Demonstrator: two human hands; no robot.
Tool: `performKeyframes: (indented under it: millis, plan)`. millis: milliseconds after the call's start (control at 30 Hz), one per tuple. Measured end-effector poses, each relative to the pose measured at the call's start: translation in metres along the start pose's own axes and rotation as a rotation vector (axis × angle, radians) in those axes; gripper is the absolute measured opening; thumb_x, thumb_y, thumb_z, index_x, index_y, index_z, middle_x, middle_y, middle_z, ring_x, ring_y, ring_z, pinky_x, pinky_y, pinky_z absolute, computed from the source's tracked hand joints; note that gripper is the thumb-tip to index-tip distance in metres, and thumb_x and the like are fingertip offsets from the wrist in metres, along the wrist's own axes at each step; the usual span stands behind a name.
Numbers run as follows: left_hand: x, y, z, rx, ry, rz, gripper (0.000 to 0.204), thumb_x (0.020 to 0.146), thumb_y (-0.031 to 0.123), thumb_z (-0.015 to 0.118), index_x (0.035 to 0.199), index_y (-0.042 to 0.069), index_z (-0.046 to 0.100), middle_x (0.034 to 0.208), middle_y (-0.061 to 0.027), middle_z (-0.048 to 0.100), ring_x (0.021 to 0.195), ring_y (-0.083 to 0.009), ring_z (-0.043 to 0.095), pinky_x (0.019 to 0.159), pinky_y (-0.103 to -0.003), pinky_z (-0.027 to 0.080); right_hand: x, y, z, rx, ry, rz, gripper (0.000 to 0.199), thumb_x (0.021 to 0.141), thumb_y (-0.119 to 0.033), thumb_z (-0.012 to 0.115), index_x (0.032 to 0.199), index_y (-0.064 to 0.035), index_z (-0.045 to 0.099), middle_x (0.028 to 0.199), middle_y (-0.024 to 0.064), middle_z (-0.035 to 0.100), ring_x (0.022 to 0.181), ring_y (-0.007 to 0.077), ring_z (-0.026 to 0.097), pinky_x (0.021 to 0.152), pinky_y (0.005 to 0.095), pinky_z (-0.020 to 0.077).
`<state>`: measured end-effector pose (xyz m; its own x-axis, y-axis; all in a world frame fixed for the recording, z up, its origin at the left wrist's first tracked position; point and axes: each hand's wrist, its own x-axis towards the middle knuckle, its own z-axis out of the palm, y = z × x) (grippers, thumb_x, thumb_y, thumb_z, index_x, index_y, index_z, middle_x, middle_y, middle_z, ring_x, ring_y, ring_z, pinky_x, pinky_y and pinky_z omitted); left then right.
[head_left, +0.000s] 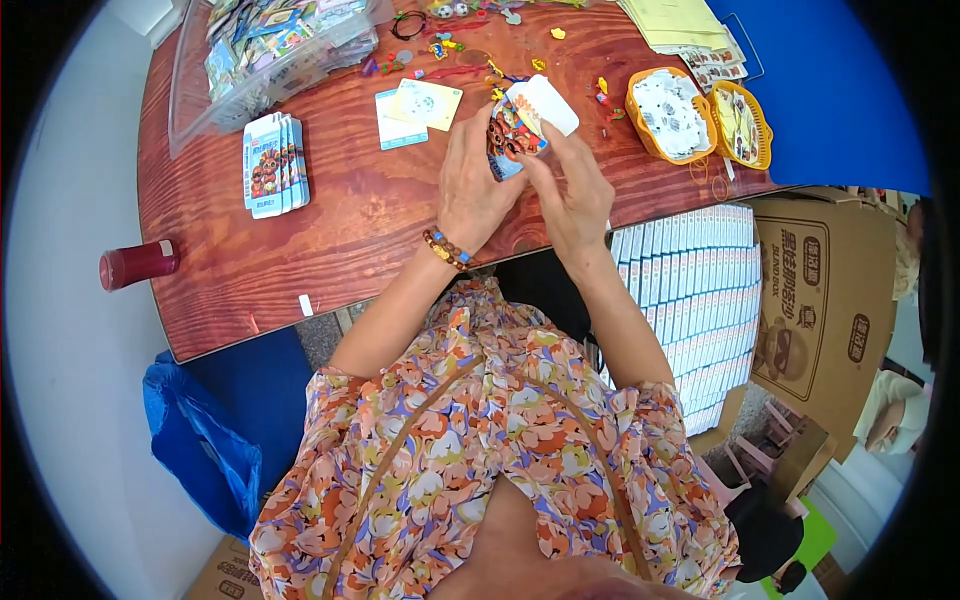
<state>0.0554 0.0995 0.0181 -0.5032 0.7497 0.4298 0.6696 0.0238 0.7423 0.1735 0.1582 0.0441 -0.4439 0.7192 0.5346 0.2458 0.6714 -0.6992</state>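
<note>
Above the red wood-grain table, both hands hold a small printed card box (512,135) with cartoon figures on its front. A white flap sticks out at its top right. My left hand (474,182), with a beaded bracelet on the wrist, grips its left side. My right hand (572,190) pinches its right side between thumb and fingers. Whether anything is inside the box cannot be seen. Just left of it lie a pale yellow card (428,100) and a blue-and-white card (398,128), partly overlapping. A stack of similar printed boxes (275,165) rests further left.
A clear plastic bin (195,110) full of printed packets stands far left. Small colourful trinkets (440,48) lie scattered at the back. Two yellow baskets (645,135) hold paper pieces at right. A dark red roll (140,265) sits at the left edge. White boxes (690,300) fill a carton below right.
</note>
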Motion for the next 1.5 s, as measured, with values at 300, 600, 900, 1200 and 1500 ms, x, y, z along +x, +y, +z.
performKeyframes:
  millis: [300, 600, 900, 1200, 1500]
  plan:
    - [0.002, -0.004, -0.038, -0.609, -0.183, -0.247, 0.057, 0.085, 0.009, 0.073, 0.135, 0.000, 0.047, 0.117, -0.0174, 0.063, 0.099, -0.0245, 0.066, 0.082, -0.035, 0.054, 0.019, 0.017, -0.014, 0.536, -0.194, 0.259, 0.025, 0.094, 0.001, 0.061, 0.119, 0.0025, 0.064, 0.110, 0.0056, 0.066, 0.097, 0.0111, 0.063, 0.083, 0.0242, 0.0506]
    - [-0.001, -0.011, -0.071, -0.474, -0.269, -0.079, 0.047, 0.088, 0.005, 0.070, 0.131, 0.006, 0.053, 0.105, -0.0076, 0.066, 0.083, -0.0124, 0.065, 0.072, -0.028, 0.053, 0.029, 0.019, -0.017, 0.665, -0.462, 0.197, 0.020, 0.092, -0.002, 0.064, 0.111, 0.0003, 0.067, 0.119, 0.0073, 0.060, 0.104, 0.0123, 0.059, 0.085, 0.0239, 0.0479]
    - [-0.013, -0.007, -0.078, -0.619, -0.276, -0.285, 0.030, 0.089, 0.004, 0.069, 0.118, 0.005, 0.060, 0.099, -0.0064, 0.068, 0.084, -0.0107, 0.068, 0.072, -0.025, 0.055, 0.031, 0.003, -0.013, 0.719, -0.530, 0.266, 0.013, 0.093, -0.004, 0.063, 0.105, 0.0018, 0.066, 0.116, 0.0083, 0.061, 0.105, 0.0122, 0.059, 0.086, 0.0275, 0.0482]
    - [-0.016, -0.004, -0.081, -0.507, -0.314, -0.230, 0.035, 0.088, 0.004, 0.069, 0.121, 0.005, 0.059, 0.099, -0.0065, 0.068, 0.082, -0.0134, 0.068, 0.069, -0.028, 0.054, 0.041, 0.013, -0.010, 0.780, -0.651, 0.319, 0.017, 0.097, -0.011, 0.060, 0.109, 0.0003, 0.065, 0.108, 0.0046, 0.066, 0.097, 0.0083, 0.060, 0.082, 0.0234, 0.0492]
    - [-0.021, -0.006, -0.079, -0.542, -0.308, -0.196, 0.047, 0.088, 0.006, 0.071, 0.125, 0.006, 0.041, 0.097, -0.0113, 0.066, 0.081, -0.0175, 0.069, 0.066, -0.030, 0.054, 0.057, 0.000, -0.025, 0.565, -0.846, 0.370, 0.021, 0.093, -0.008, 0.065, 0.111, 0.0010, 0.071, 0.097, 0.0029, 0.073, 0.089, 0.0067, 0.065, 0.078, 0.0234, 0.0525]
